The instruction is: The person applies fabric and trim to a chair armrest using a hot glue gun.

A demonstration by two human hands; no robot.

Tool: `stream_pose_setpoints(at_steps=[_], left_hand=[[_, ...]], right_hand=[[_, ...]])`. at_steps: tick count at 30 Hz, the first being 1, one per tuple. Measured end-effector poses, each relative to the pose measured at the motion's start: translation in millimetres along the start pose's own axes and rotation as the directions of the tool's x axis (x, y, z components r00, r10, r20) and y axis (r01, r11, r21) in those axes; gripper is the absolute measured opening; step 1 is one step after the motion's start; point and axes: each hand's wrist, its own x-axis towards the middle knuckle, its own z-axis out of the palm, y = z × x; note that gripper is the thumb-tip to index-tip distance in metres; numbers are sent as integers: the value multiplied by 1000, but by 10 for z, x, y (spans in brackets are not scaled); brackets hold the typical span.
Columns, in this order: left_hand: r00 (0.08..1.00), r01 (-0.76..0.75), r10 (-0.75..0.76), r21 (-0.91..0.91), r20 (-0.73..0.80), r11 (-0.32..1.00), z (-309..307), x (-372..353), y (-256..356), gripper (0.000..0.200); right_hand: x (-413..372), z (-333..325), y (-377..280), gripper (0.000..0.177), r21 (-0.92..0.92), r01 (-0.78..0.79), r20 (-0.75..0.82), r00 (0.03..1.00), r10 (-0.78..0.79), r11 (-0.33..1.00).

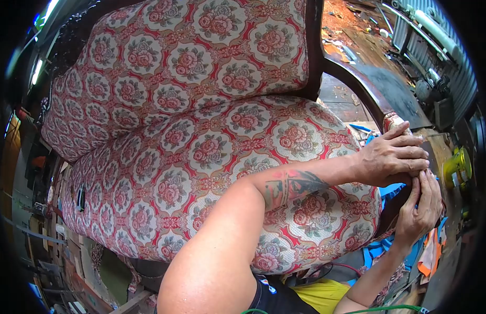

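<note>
A sofa in red, cream and grey rose-patterned fabric fills most of the view, its dark wooden frame curving into an armrest on the right. Floral fabric covers a pad on top of that armrest. My left hand reaches across the seat and lies over the front of the armrest, fingers bent round it. Just below, my right hand grips the armrest's front end, its fingertips meeting those of the left. Both palms, and whatever lies beneath them, are hidden.
A yellow tin stands right of the hands. Blue cloth strips and an orange cloth hang below the armrest. A small black object rests at the seat's left end. A green cord crosses the bottom edge.
</note>
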Motion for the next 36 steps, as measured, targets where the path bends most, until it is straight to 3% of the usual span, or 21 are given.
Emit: stream_pose_setpoints(at_steps=[6, 19, 36], left_hand=[[999, -19, 20, 26, -50, 999, 26, 18, -2, 51], [975, -24, -4, -123, -221, 992, 234, 22, -33, 45], [932, -41, 31, -20, -362, 999, 612, 33, -114, 43]], right_hand=[[17, -10, 7, 23, 38, 4, 7, 1000, -5, 999], [-16, -16, 107, 24, 26, 8, 82, 997, -10, 1000], [-95, -63, 247, 29, 4, -25, 166, 986, 24, 1000]])
